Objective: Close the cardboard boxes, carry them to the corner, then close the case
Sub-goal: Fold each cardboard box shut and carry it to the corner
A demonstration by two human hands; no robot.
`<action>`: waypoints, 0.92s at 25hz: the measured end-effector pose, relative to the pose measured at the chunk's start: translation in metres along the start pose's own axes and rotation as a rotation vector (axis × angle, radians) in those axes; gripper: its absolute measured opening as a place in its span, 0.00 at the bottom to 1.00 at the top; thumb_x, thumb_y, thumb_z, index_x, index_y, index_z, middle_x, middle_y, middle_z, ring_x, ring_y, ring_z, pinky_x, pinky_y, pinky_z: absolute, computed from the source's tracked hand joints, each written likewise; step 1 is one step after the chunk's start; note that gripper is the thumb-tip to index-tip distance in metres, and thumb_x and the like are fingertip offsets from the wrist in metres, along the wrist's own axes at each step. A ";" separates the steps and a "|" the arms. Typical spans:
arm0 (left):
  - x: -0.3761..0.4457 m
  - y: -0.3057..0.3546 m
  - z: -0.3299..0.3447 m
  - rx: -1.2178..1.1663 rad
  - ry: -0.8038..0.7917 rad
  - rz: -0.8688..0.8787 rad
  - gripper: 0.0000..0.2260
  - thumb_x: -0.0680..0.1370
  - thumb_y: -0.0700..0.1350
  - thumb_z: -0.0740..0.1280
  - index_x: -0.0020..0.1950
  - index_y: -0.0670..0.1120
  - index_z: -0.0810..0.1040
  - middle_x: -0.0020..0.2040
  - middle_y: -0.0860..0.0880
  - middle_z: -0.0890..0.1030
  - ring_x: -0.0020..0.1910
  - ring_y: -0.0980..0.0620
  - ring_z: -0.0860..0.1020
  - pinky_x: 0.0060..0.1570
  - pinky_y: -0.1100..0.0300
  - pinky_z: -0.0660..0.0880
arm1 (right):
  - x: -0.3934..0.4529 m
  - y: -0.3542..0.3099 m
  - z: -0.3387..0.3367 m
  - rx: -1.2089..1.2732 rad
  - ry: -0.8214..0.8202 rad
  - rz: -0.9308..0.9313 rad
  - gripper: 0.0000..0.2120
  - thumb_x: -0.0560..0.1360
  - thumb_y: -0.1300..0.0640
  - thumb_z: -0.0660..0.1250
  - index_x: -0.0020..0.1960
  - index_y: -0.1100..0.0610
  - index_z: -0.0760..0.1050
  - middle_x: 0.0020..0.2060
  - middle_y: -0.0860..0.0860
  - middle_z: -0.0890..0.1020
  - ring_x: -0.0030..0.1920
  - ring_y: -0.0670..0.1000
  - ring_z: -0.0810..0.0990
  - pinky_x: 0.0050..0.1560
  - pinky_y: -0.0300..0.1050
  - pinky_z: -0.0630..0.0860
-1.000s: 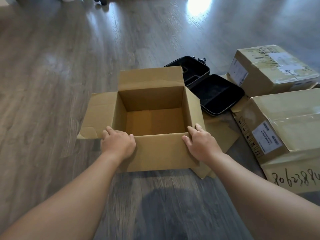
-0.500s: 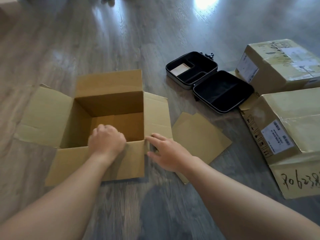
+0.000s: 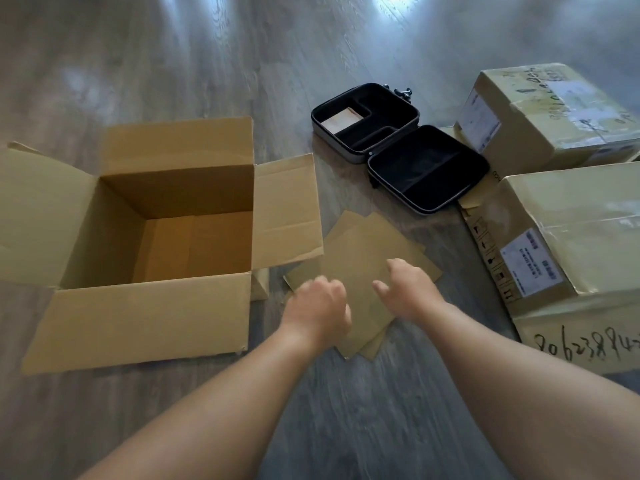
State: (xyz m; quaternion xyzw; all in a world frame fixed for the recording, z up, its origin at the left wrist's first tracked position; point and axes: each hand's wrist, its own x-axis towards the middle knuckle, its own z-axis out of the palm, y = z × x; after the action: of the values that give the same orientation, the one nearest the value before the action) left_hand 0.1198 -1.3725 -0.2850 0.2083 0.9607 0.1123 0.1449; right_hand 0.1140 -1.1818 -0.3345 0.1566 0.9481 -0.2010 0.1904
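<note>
An open, empty cardboard box (image 3: pixel 145 327) stands on the floor at the left with all its flaps spread out. A black case (image 3: pixel 401 147) lies open behind it to the right, a tan card in one compartment. Flat cardboard sheets (image 3: pixel 367 244) lie between the box and the right-hand boxes. My left hand (image 3: pixel 318 311) and my right hand (image 3: pixel 408 289) hover over these sheets, fingers loosely curled, holding nothing. Whether they touch the sheets is unclear.
Two taped cardboard boxes sit at the right: one (image 3: pixel 554 109) at the back, a larger one (image 3: pixel 581 237) nearer with a label and handwritten numbers. Grey wood floor (image 3: pixel 173 46) stretches away to the back and left.
The open box has slid left and both hands have let go of its near wall. They now reach over the flat cardboard sheets to the box's right.
</note>
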 end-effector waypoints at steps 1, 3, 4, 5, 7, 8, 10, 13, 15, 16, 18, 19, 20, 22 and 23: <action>0.002 0.004 0.010 -0.032 -0.059 -0.083 0.05 0.78 0.43 0.59 0.43 0.45 0.67 0.46 0.42 0.75 0.47 0.42 0.76 0.41 0.55 0.68 | 0.004 0.010 0.000 -0.028 -0.014 0.050 0.26 0.80 0.44 0.64 0.72 0.58 0.67 0.69 0.53 0.72 0.67 0.57 0.73 0.62 0.53 0.72; 0.006 0.004 0.029 0.003 -0.165 -0.199 0.03 0.77 0.41 0.60 0.44 0.45 0.71 0.51 0.41 0.80 0.49 0.40 0.78 0.41 0.55 0.70 | 0.017 0.025 0.001 -0.124 -0.060 0.080 0.27 0.80 0.44 0.64 0.73 0.57 0.65 0.71 0.52 0.69 0.69 0.56 0.70 0.63 0.54 0.73; 0.008 0.002 0.036 -0.001 -0.217 -0.264 0.04 0.77 0.41 0.60 0.46 0.45 0.74 0.52 0.41 0.81 0.52 0.40 0.79 0.41 0.55 0.71 | 0.025 0.029 0.002 -0.159 -0.080 0.078 0.27 0.79 0.45 0.64 0.73 0.56 0.64 0.72 0.52 0.67 0.71 0.56 0.67 0.63 0.56 0.73; 0.009 -0.001 0.044 -0.022 -0.251 -0.328 0.06 0.77 0.40 0.60 0.49 0.44 0.76 0.54 0.41 0.81 0.55 0.39 0.79 0.43 0.55 0.71 | 0.033 0.033 0.002 -0.180 -0.090 0.076 0.28 0.79 0.45 0.65 0.74 0.56 0.63 0.73 0.52 0.65 0.73 0.56 0.64 0.65 0.57 0.72; 0.011 -0.005 0.062 -0.088 -0.297 -0.434 0.10 0.76 0.42 0.60 0.54 0.43 0.78 0.57 0.41 0.81 0.57 0.39 0.78 0.47 0.54 0.73 | 0.053 0.041 0.002 -0.180 -0.083 0.086 0.35 0.79 0.45 0.67 0.78 0.57 0.57 0.79 0.55 0.55 0.79 0.57 0.54 0.71 0.60 0.66; 0.012 -0.006 0.068 -0.108 -0.310 -0.476 0.13 0.76 0.43 0.60 0.56 0.42 0.78 0.59 0.40 0.80 0.59 0.38 0.78 0.50 0.53 0.73 | 0.062 0.045 0.000 -0.159 -0.064 0.104 0.39 0.78 0.44 0.68 0.80 0.57 0.53 0.81 0.54 0.50 0.80 0.57 0.49 0.74 0.61 0.63; 0.011 -0.006 0.078 -0.131 -0.323 -0.552 0.21 0.75 0.46 0.60 0.65 0.37 0.74 0.64 0.37 0.76 0.63 0.37 0.74 0.56 0.51 0.73 | 0.076 0.053 -0.004 -0.117 -0.050 0.131 0.47 0.77 0.42 0.70 0.82 0.56 0.45 0.82 0.53 0.44 0.81 0.58 0.44 0.75 0.62 0.58; 0.010 -0.006 0.081 -0.186 -0.325 -0.595 0.28 0.76 0.46 0.60 0.73 0.34 0.64 0.69 0.36 0.70 0.68 0.38 0.69 0.63 0.48 0.72 | 0.087 0.066 -0.005 -0.091 -0.124 0.133 0.54 0.72 0.39 0.74 0.82 0.51 0.42 0.82 0.52 0.43 0.80 0.61 0.45 0.76 0.63 0.55; 0.010 -0.008 0.080 -0.227 -0.308 -0.593 0.29 0.76 0.47 0.61 0.74 0.34 0.62 0.71 0.36 0.69 0.69 0.38 0.68 0.64 0.48 0.71 | 0.090 0.070 -0.004 -0.120 -0.168 0.111 0.50 0.73 0.40 0.73 0.82 0.50 0.45 0.82 0.51 0.46 0.80 0.62 0.49 0.75 0.65 0.57; 0.011 -0.010 0.079 -0.243 -0.301 -0.591 0.30 0.76 0.47 0.62 0.74 0.34 0.62 0.71 0.37 0.68 0.70 0.38 0.67 0.66 0.48 0.70 | 0.089 0.072 -0.004 -0.139 -0.169 0.104 0.46 0.74 0.41 0.71 0.81 0.50 0.48 0.82 0.51 0.48 0.79 0.63 0.50 0.74 0.65 0.59; 0.012 -0.014 0.077 -0.279 -0.296 -0.598 0.31 0.76 0.48 0.64 0.75 0.35 0.60 0.73 0.38 0.66 0.72 0.39 0.66 0.68 0.49 0.68 | 0.084 0.072 -0.004 -0.181 -0.145 0.096 0.40 0.75 0.42 0.70 0.80 0.49 0.54 0.80 0.52 0.53 0.77 0.63 0.54 0.71 0.64 0.64; 0.014 -0.016 0.076 -0.297 -0.293 -0.602 0.32 0.76 0.47 0.64 0.75 0.35 0.59 0.73 0.38 0.65 0.73 0.40 0.65 0.69 0.49 0.67 | 0.078 0.073 -0.003 -0.205 -0.124 0.097 0.37 0.76 0.42 0.69 0.78 0.49 0.56 0.79 0.53 0.56 0.75 0.63 0.57 0.68 0.64 0.67; 0.016 -0.017 0.075 -0.308 -0.284 -0.608 0.33 0.75 0.47 0.65 0.76 0.35 0.59 0.74 0.38 0.64 0.73 0.40 0.65 0.70 0.50 0.67 | 0.072 0.076 0.000 -0.222 -0.100 0.095 0.36 0.76 0.41 0.69 0.77 0.49 0.58 0.76 0.55 0.59 0.74 0.63 0.59 0.67 0.63 0.68; 0.020 -0.018 0.074 -0.304 -0.257 -0.624 0.32 0.74 0.46 0.65 0.75 0.36 0.61 0.74 0.38 0.65 0.73 0.40 0.66 0.68 0.50 0.68 | 0.055 0.086 0.011 -0.223 -0.058 0.089 0.36 0.76 0.40 0.68 0.77 0.48 0.57 0.73 0.57 0.61 0.71 0.62 0.61 0.65 0.61 0.70; 0.023 -0.017 0.074 -0.298 -0.239 -0.630 0.31 0.74 0.45 0.65 0.74 0.36 0.62 0.73 0.39 0.67 0.72 0.40 0.67 0.67 0.51 0.69 | 0.047 0.092 0.015 -0.214 -0.044 0.090 0.37 0.76 0.38 0.67 0.79 0.47 0.55 0.72 0.58 0.61 0.71 0.61 0.61 0.65 0.61 0.70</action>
State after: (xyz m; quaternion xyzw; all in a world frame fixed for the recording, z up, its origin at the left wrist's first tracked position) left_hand 0.1178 -1.3666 -0.3637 -0.1097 0.9270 0.1758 0.3126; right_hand 0.1118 -1.0985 -0.3964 0.1734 0.9517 -0.0934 0.2356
